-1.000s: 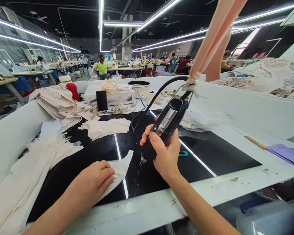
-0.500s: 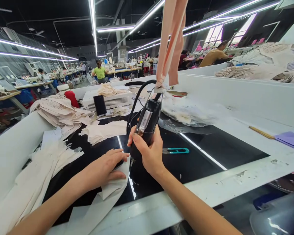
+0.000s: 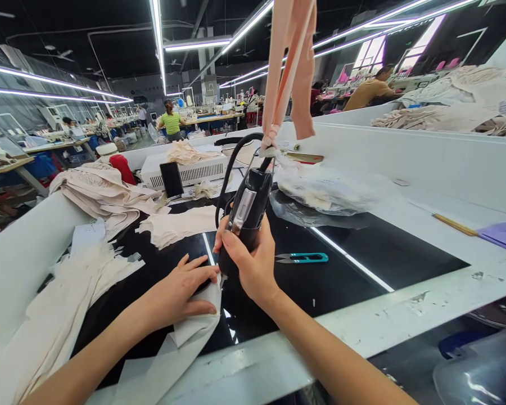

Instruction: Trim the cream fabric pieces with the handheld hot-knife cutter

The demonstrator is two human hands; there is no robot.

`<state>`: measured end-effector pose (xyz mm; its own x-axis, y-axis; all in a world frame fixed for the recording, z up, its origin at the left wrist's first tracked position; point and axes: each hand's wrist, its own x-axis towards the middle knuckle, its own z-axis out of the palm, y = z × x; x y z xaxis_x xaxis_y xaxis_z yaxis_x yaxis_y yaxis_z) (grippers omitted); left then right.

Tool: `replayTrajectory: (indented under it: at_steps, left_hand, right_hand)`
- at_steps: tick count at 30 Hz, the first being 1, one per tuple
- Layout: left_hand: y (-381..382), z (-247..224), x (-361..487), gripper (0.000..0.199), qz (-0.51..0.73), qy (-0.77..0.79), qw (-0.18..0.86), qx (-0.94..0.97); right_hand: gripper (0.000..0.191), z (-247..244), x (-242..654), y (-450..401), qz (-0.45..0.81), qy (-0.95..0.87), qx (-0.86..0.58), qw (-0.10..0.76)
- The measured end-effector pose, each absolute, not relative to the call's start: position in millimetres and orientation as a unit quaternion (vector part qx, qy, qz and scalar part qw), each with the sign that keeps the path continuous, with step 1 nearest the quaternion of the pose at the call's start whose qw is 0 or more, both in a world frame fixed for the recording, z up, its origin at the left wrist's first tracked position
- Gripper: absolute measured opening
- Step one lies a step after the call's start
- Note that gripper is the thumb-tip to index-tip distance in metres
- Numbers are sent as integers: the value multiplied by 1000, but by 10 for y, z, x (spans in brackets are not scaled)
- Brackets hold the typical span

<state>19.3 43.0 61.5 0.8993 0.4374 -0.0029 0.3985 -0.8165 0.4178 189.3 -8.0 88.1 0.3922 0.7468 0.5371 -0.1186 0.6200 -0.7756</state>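
My right hand (image 3: 249, 256) is wrapped round a black corded handheld tool (image 3: 249, 194) with a metal lever on its side. The tool hangs from pink fabric strips (image 3: 278, 84) tied at its top. Its lower end is close to my left fingertips, at the edge of a pale fabric piece (image 3: 194, 332); whether the tip touches it I cannot tell. My left hand (image 3: 181, 292) lies flat on that fabric with the fingers spread. Right of the tool, a pair of teal thread snips (image 3: 307, 257) rests on the black glossy tabletop (image 3: 388, 242).
Pale fabric piles (image 3: 59, 298) line the left side. A white vented box (image 3: 202, 169) and a phone (image 3: 171, 179) stand at the back, near a clear plastic bag (image 3: 329, 194). White walls (image 3: 447, 163) border the table. Several people work at other tables beyond.
My right hand has brought the tool slightly left and down, so its tip is now by the fabric edge and my left fingertips. My left fingers have spread a little.
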Motion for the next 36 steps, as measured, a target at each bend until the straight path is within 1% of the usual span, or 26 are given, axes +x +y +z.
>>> replayTrajectory:
  at_steps: [6,12,16,20,25,30,36]
  left_hand:
    - [437,585,157,33,53,215,211,952]
    - [421,602,116,49,37,216,191,957]
    - [415,606,128,47,19,212,172,962]
    - [417,597,132,49,15,212,168,963]
    - [407,613,130,46,17,217,173,961]
    - [401,640,141,42,13,224,189,956]
    - [426,620,142,45,1,227,198,954]
  right_hand:
    - [30,883,1878,-85,281,-476,-331,765]
    - [30,884,1863,-74,283,-477,-331,763]
    - [29,886,1859,-74,279,-476,-334,764]
    - [30,913,1864,-82,274,-470,-332,771]
    - [29,914,1849,-85,284,-468,-316,775]
    - [25,892,1823,-82,279,-474,-335,765]
    - [23,908,1823,-105,279,-471,-337,766]
